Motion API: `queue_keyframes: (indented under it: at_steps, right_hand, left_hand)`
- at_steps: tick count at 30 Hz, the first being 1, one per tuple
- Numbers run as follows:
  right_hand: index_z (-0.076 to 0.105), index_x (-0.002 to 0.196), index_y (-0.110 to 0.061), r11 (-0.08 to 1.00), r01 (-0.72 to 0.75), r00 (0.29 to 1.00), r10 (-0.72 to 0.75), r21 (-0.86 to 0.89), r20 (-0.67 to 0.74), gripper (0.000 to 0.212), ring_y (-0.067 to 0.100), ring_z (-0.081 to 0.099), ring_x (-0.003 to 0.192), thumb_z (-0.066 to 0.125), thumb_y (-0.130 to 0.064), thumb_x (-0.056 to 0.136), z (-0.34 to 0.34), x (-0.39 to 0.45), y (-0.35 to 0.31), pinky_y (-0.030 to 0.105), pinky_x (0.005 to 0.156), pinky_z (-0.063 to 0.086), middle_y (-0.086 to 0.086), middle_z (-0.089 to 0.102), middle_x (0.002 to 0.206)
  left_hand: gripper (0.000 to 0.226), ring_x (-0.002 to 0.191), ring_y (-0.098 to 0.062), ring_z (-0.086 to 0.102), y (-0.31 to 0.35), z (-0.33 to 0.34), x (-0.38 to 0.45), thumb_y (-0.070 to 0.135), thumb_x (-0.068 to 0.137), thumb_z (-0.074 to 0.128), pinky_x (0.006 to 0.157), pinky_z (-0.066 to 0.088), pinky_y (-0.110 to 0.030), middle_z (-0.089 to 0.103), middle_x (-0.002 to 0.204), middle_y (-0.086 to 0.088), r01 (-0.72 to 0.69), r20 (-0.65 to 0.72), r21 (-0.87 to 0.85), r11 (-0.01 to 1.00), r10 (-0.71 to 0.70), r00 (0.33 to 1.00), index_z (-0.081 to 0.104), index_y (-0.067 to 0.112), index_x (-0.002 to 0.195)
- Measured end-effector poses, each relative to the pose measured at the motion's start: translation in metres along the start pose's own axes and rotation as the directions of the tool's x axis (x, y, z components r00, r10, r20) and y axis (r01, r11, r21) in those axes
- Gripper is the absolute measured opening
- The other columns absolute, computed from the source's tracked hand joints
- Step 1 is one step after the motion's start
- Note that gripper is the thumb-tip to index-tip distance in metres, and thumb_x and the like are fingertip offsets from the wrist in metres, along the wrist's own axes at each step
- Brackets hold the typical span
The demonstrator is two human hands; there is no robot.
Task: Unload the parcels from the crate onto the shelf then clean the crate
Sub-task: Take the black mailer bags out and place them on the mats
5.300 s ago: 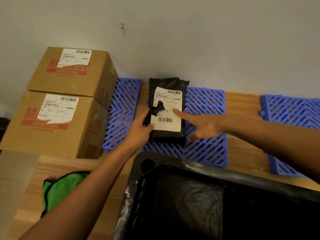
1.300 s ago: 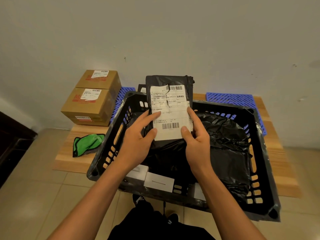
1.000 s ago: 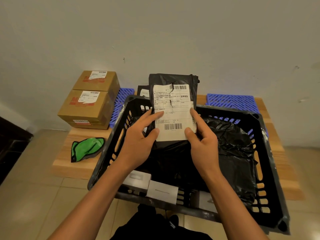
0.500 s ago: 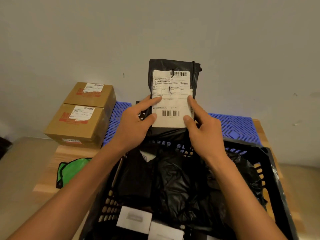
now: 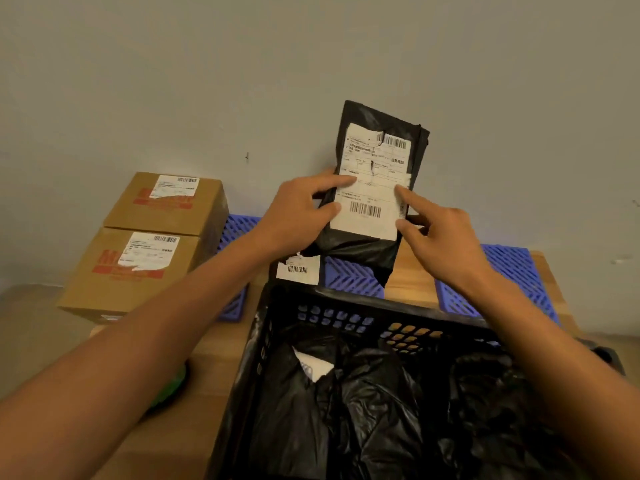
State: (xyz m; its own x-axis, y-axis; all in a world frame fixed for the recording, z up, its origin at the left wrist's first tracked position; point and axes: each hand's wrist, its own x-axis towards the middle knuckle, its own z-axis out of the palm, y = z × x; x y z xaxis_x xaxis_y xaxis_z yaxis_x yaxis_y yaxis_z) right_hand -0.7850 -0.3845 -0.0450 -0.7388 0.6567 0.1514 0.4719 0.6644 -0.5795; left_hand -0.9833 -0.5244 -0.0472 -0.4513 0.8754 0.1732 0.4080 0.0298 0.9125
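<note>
Both hands, left (image 5: 294,209) and right (image 5: 440,233), pinch the parcel (image 5: 375,188) upright, long axis 12-to-6; the shelf mat (image 5: 349,277) lies at 6.

Crate (image 5: 277,341) nearest the camera, more bagged parcels (image 5: 363,410) inside it; held parcel (image 5: 374,188) up above crate's far rim, left hand (image 5: 298,213) on its left edge, right hand (image 5: 440,237) on its right; another parcel (image 5: 298,268) lies on the grid mat (image 5: 349,277) behind the crate; two stacked boxes (image 5: 149,244) far left on the shelf (image 5: 412,282), against the wall (image 5: 311,64)
</note>
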Motion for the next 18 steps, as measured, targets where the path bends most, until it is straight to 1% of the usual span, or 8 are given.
queue_keyframes:
  at_steps: [3, 6, 8, 10, 12, 16, 17, 18]
  right_hand:
    - [0.046, 0.151, -0.027, 0.999, -0.028, 0.997, 0.029, -0.017, 0.078, 0.054, 0.018, 0.065, 0.119, 0.06, -0.016, 0.1, 0.004, 0.017, 0.024, 0.025, 0.091, 0.052, 0.002, 0.063, 0.139]
    - [0.043, 0.153, -0.026, 0.998, -0.046, 0.985, 0.051, -0.034, 0.164, 0.054, 0.021, 0.063, 0.123, 0.058, -0.016, 0.101, 0.013, 0.03, 0.043, 0.035, 0.103, 0.051, 0.002, 0.059, 0.143]
    - [0.04, 0.154, -0.027, 0.995, -0.073, 0.96, 0.087, -0.065, 0.266, 0.056, 0.019, 0.061, 0.125, 0.058, -0.019, 0.102, 0.021, 0.039, 0.055, 0.033, 0.106, 0.046, -0.001, 0.056, 0.147]
    - [0.04, 0.154, -0.029, 0.991, -0.13, 0.907, 0.137, -0.045, 0.398, 0.058, 0.016, 0.061, 0.12, 0.06, -0.021, 0.101, 0.029, 0.047, 0.066, 0.031, 0.104, 0.045, -0.004, 0.054, 0.148]
    - [0.039, 0.154, -0.03, 0.982, -0.187, 0.844, 0.171, -0.02, 0.509, 0.059, 0.013, 0.058, 0.115, 0.061, -0.023, 0.1, 0.039, 0.056, 0.076, 0.036, 0.103, 0.049, -0.004, 0.053, 0.149]
    - [0.037, 0.156, -0.028, 0.965, -0.257, 0.742, 0.233, -0.055, 0.629, 0.062, 0.024, 0.065, 0.112, 0.062, -0.025, 0.1, 0.061, 0.071, 0.093, 0.045, 0.099, 0.055, 0.0, 0.053, 0.148]
    - [0.036, 0.156, -0.028, 0.96, -0.272, 0.725, 0.246, -0.061, 0.643, 0.062, 0.024, 0.065, 0.11, 0.062, -0.025, 0.1, 0.066, 0.074, 0.097, 0.045, 0.096, 0.056, 0.0, 0.054, 0.146]
    - [0.036, 0.155, -0.028, 0.954, -0.292, 0.708, 0.258, -0.059, 0.657, 0.061, 0.022, 0.064, 0.11, 0.062, -0.025, 0.1, 0.07, 0.077, 0.101, 0.042, 0.094, 0.057, 0.0, 0.053, 0.145]
  left_hand:
    - [0.043, 0.121, -0.012, 0.06, -0.021, 0.01, 0.022, 0.003, 0.097, 0.062, 0.092, 0.059, -0.03, 0.061, 0.137, 0.005, 0.05, 0.051, 0.009, 0.999, -0.05, 0.997, 0.065, 0.022, 0.134]
    - [0.042, 0.124, -0.016, 0.06, -0.048, 0.022, 0.036, 0.001, 0.098, 0.062, 0.095, 0.058, -0.033, 0.061, 0.136, 0.003, 0.143, 0.124, -0.056, 0.988, -0.135, 0.983, 0.065, 0.02, 0.135]
    - [0.04, 0.124, -0.017, 0.061, -0.066, 0.028, 0.04, 0.0, 0.097, 0.063, 0.094, 0.059, -0.033, 0.061, 0.132, 0.005, 0.215, 0.156, -0.072, 0.974, -0.202, 0.967, 0.067, 0.021, 0.131]
    - [0.042, 0.123, -0.016, 0.061, -0.086, 0.033, 0.041, -0.001, 0.095, 0.065, 0.092, 0.059, -0.031, 0.06, 0.137, 0.003, 0.281, 0.18, -0.046, 0.959, -0.269, 0.946, 0.069, 0.025, 0.128]
    - [0.048, 0.12, -0.014, 0.061, -0.104, 0.038, 0.041, -0.002, 0.092, 0.068, 0.09, 0.06, -0.028, 0.056, 0.144, 0.002, 0.346, 0.222, -0.005, 0.938, -0.337, 0.915, 0.068, 0.03, 0.128]
    - [0.059, 0.113, -0.006, 0.059, -0.133, 0.049, 0.041, -0.001, 0.089, 0.071, 0.083, 0.057, -0.017, 0.051, 0.149, 0.006, 0.381, 0.291, 0.109, 0.918, -0.396, 0.871, 0.062, 0.035, 0.134]
    - [0.06, 0.119, -0.007, 0.056, -0.139, 0.053, 0.042, 0.0, 0.089, 0.072, 0.087, 0.056, -0.018, 0.048, 0.151, 0.006, 0.381, 0.311, 0.143, 0.914, -0.407, 0.859, 0.06, 0.036, 0.136]
    - [0.062, 0.128, -0.012, 0.052, -0.145, 0.056, 0.043, 0.001, 0.089, 0.072, 0.096, 0.054, -0.025, 0.045, 0.154, 0.007, 0.376, 0.327, 0.185, 0.908, -0.418, 0.847, 0.058, 0.036, 0.138]
